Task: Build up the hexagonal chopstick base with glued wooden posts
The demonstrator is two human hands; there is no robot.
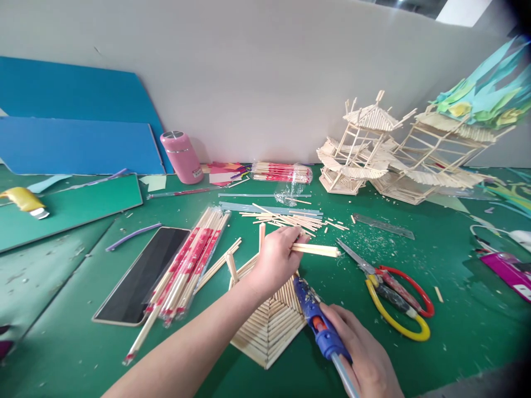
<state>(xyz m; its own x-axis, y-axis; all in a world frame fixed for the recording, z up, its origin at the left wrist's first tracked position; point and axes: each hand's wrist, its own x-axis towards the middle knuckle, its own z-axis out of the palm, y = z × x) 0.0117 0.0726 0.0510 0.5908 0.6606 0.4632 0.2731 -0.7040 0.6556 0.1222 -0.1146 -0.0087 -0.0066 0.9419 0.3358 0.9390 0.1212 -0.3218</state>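
Note:
My left hand (277, 255) is closed around a short bundle of wooden sticks (317, 250) that juts out to the right, above a many-sided base (267, 330) made of sticks laid side by side. Two short stick posts (232, 267) rise from the far left edge of that base. In my right hand (363, 348) is a blue hot glue gun (321, 323), with a pale glue stick coming out of its back. Its nozzle points at the base's right edge, under my left hand, where the tip is partly hidden.
Scissors (388, 290) lie open at the right. Packaged chopsticks (188, 265) and a phone (141, 276) lie at the left, loose sticks (290, 218) beyond my hands. Stick-built pavilions (369, 119) and a pink flask (182, 157) stand at the back.

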